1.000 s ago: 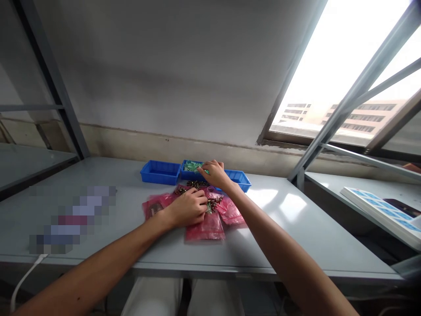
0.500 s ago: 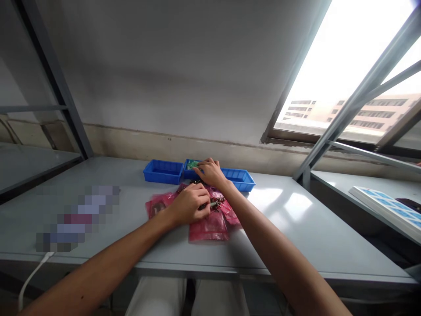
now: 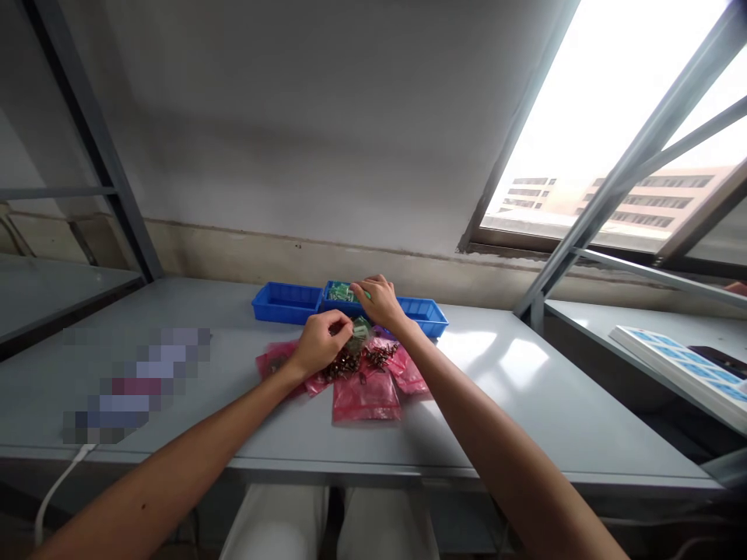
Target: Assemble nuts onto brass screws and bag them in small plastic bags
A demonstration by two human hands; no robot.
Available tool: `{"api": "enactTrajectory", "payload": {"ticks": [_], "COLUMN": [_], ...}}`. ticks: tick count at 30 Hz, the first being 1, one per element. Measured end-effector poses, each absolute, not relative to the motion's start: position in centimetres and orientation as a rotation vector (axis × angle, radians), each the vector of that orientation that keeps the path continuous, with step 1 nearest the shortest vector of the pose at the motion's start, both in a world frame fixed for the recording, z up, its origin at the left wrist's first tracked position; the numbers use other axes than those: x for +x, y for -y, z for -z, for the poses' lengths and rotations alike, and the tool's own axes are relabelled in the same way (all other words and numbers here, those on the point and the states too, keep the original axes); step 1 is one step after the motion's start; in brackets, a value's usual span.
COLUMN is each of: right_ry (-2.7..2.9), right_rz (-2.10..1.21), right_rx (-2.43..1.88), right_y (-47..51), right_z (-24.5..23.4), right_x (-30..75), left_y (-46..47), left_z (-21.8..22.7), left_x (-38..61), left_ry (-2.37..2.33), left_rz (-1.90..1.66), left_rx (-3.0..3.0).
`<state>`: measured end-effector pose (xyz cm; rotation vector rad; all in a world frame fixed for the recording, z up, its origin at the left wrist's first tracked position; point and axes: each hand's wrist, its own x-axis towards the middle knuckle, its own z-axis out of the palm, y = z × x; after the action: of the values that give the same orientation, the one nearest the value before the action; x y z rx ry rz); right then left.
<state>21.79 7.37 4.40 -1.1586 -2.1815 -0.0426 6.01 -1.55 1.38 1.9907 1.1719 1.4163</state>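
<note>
My left hand [image 3: 318, 342] is raised a little above the pink plastic bags [image 3: 366, 395] and pinches a small green part [image 3: 359, 330] between its fingertips. Below it lies a pile of small dark metal pieces [image 3: 373, 358] on the bags. My right hand [image 3: 379, 299] reaches over the middle blue tray [image 3: 334, 308], which holds several green parts [image 3: 339, 293]; its fingers are curled on one of them.
An empty blue tray [image 3: 285, 303] stands left of the middle one and another blue tray [image 3: 429, 315] right of it. A white cable [image 3: 55, 491] hangs at the table's front left. Grey shelf posts [image 3: 93, 148] flank the table. A flat box [image 3: 677, 373] lies on the right shelf.
My left hand has lifted off the pile and moved back toward the trays with a green part pinched in it. My right hand has stayed at the middle tray.
</note>
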Motion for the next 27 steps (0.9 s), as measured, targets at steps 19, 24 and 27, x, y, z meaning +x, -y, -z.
{"api": "enactTrajectory", "payload": {"ticks": [19,24,27], "right_ry": [1.384,1.294,1.252], "right_rz": [-1.381,-1.421,-1.419], "right_rx": [-0.800,-0.755,-0.760], "right_y": [-0.6,0.0,0.2], "right_z": [-0.8,-1.0,-1.1], "right_x": [23.5,22.9,22.8], "left_y": [0.6,0.5,0.7], "left_z": [-1.4,-1.5,-1.8], "left_x": [5.6,5.5,5.3], "left_ry": [-0.940,-0.945,-0.930], "left_rz": [-1.316,-1.360,-1.285], "left_rx": [1.347,1.341,1.380]}}
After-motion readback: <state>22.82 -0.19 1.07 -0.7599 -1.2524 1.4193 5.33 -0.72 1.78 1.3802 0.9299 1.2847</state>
